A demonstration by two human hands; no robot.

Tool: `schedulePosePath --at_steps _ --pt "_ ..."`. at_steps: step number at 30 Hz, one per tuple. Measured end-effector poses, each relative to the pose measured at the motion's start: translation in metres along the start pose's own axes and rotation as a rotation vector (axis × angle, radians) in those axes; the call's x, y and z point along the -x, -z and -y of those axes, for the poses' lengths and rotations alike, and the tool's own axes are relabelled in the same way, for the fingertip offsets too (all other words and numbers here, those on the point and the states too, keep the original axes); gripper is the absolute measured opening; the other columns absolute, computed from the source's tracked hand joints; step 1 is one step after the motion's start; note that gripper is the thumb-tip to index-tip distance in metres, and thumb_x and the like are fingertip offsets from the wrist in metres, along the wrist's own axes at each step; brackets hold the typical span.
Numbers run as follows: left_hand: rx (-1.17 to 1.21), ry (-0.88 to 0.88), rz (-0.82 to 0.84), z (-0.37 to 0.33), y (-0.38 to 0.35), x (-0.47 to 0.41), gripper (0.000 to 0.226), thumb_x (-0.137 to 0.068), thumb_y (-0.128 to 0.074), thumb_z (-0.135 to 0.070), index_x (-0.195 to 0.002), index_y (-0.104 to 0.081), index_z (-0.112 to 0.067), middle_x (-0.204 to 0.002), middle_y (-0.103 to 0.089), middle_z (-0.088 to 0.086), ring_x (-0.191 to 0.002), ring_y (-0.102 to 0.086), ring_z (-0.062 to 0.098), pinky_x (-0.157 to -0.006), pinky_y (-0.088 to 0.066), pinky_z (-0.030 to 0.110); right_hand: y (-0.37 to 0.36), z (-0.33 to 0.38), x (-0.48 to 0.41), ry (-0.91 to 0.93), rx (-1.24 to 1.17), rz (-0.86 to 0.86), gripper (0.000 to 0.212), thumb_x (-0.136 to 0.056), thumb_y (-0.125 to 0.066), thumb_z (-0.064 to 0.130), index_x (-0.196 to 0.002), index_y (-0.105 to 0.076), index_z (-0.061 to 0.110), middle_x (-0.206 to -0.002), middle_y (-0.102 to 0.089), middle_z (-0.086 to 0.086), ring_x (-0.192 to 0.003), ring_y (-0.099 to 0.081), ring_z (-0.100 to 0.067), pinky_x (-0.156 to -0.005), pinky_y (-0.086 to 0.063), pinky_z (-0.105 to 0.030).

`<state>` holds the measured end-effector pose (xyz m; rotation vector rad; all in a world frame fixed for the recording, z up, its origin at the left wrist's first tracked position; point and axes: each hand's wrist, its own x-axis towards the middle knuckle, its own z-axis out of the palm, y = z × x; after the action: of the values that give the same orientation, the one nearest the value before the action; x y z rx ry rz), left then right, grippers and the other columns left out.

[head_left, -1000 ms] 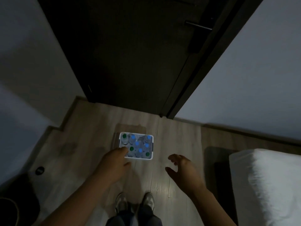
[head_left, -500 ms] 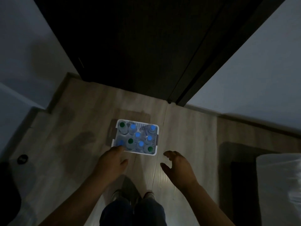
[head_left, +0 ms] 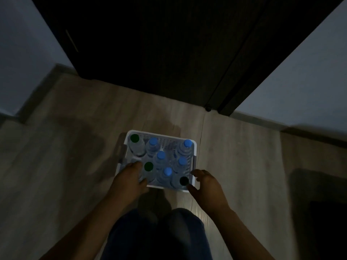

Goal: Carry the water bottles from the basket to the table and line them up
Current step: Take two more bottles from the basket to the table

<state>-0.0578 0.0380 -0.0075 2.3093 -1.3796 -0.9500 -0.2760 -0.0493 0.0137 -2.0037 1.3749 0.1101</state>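
While the white basket [head_left: 161,135] is being borne by the pale wooden floor [head_left: 65,156] before a dark door [head_left: 159,44], the water bottles [head_left: 160,160] are being held upright inside it, blue and green caps upward. The basket's near left corner is being covered by the left hand [head_left: 128,182], fingers laid over a bottle there (whether it is being gripped cannot be told). The right hand [head_left: 205,184] is being held just beside the near right corner, fingers loosely curled and apart, nothing being grasped, next to a green-capped bottle [head_left: 184,181].
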Motion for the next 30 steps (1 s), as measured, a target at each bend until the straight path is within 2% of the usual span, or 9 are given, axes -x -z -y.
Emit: schedulePosePath --at_steps 4,7,11,15,17,19,24,27,30 --pt "0.005 -0.034 -0.016 0.029 -0.036 -0.037 0.042 -0.084 -0.067 -0.025 -0.121 -0.052 -0.01 -0.12 -0.059 0.011 -0.107 -0.057 0.023 -0.087 -0.046 0.03 -0.04 -0.026 -0.036 0.016 -0.041 -0.028 0.04 -0.087 -0.065 0.031 -0.125 -0.056 0.021 -0.12 -0.058 0.0 -0.096 -0.056 -0.006 -0.074 -0.039 -0.005" --pt "0.033 -0.047 -0.014 0.041 -0.052 -0.056 0.05 -0.083 -0.068 -0.028 -0.127 -0.05 -0.014 -0.126 -0.057 0.006 -0.113 -0.056 0.022 -0.095 -0.047 0.035 -0.06 -0.035 -0.053 0.029 -0.017 -0.048 0.044 -0.086 -0.066 0.028 -0.127 -0.055 0.019 -0.12 -0.056 -0.003 -0.1 -0.058 -0.012 -0.078 -0.042 -0.013" --pt "0.026 -0.062 -0.021 0.044 -0.061 -0.068 0.038 -0.082 -0.068 -0.027 -0.114 -0.055 -0.013 -0.113 -0.061 0.005 -0.101 -0.058 0.021 -0.086 -0.05 0.036 -0.07 -0.036 -0.059 0.0 0.006 -0.029 0.049 -0.084 -0.068 0.031 -0.128 -0.054 0.017 -0.121 -0.053 -0.004 -0.1 -0.059 -0.016 -0.078 -0.044 -0.017" --pt "-0.019 -0.072 -0.03 0.04 -0.062 -0.073 0.034 -0.082 -0.068 -0.029 -0.109 -0.057 -0.01 -0.108 -0.06 0.006 -0.097 -0.059 0.023 -0.08 -0.051 0.034 -0.071 -0.036 -0.058 0.007 0.058 -0.026 0.037 -0.085 -0.067 0.029 -0.116 -0.06 0.011 -0.107 -0.054 -0.002 -0.095 -0.058 -0.015 -0.066 -0.035 -0.012" --pt "-0.058 -0.073 -0.037 0.038 -0.062 -0.075 0.028 -0.083 -0.067 -0.028 -0.103 -0.059 -0.01 -0.106 -0.06 0.009 -0.094 -0.058 0.023 -0.076 -0.048 0.031 -0.072 -0.037 -0.06 0.005 0.048 -0.035 0.03 -0.085 -0.067 0.026 -0.11 -0.06 0.012 -0.098 -0.048 0.003 -0.085 -0.052 -0.009 -0.058 -0.032 -0.007" --pt "-0.086 -0.069 -0.035 0.034 -0.061 -0.076 0.023 -0.083 -0.066 -0.026 -0.097 -0.061 -0.009 -0.104 -0.059 0.01 -0.091 -0.058 0.023 -0.073 -0.045 0.028 -0.073 -0.037 -0.062 0.007 0.049 -0.043 0.027 -0.084 -0.067 0.024 -0.108 -0.06 0.012 -0.098 -0.045 0.004 -0.08 -0.046 -0.005 -0.058 -0.033 -0.008" --pt "-0.108 -0.029 -0.026 0.026 -0.058 -0.075 0.023 -0.083 -0.067 -0.022 -0.1 -0.06 -0.008 -0.112 -0.054 0.011 -0.099 -0.058 0.025 -0.082 -0.048 0.033 -0.073 -0.034 -0.063 -0.002 0.019 -0.061 0.025 -0.082 -0.068 0.02 -0.104 -0.059 0.012 -0.095 -0.044 0.005 -0.081 -0.046 -0.005 -0.054 -0.033 -0.003" --pt "-0.06 -0.013 -0.039 0.024 -0.058 -0.073 0.016 -0.082 -0.066 -0.017 -0.093 -0.059 -0.007 -0.109 -0.055 0.014 -0.098 -0.057 0.026 -0.077 -0.043 0.028 -0.074 -0.035 -0.062 -0.005 -0.008 -0.076 0.025 -0.081 -0.069 0.021 -0.102 -0.059 0.013 -0.093 -0.046 0.006 -0.084 -0.051 -0.008 -0.057 -0.033 -0.004" --pt "-0.017 -0.001 -0.051 0.025 -0.056 -0.071 0.016 -0.08 -0.068 -0.012 -0.09 -0.062 -0.001 -0.104 -0.057 0.016 -0.097 -0.057 0.027 -0.076 -0.041 0.026 -0.072 -0.035 -0.058 0.006 -0.056 -0.13 0.021 -0.079 -0.071 0.018 -0.095 -0.06 0.011 -0.083 -0.045 0.009 -0.082 -0.05 -0.009 -0.057 -0.035 -0.007"
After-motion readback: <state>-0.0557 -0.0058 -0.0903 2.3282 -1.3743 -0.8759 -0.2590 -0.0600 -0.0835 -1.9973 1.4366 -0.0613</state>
